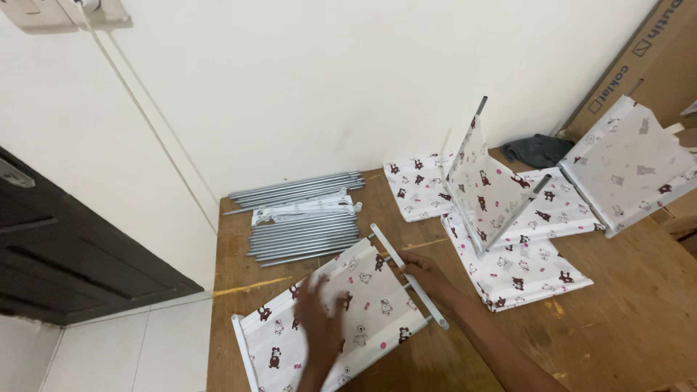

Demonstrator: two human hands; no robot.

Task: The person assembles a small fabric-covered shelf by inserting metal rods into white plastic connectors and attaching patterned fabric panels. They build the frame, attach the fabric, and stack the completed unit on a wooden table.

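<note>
A white fabric panel (363,290) printed with small cartoon animals lies flat on the wooden table (617,305), a white rod along each end. My left hand (317,319) rests flat on the panel's middle, blurred, fingers spread. My right hand (425,274) grips the white rod (392,250) at the panel's right end.
Grey metal rods (301,218) lie in a stack by the wall with a white plastic bag of parts (301,210) on them. More printed panels (523,247) lie to the right, two propped upright. A cardboard box (646,58), a grey cloth (537,149) and a dark door (65,254) border the table.
</note>
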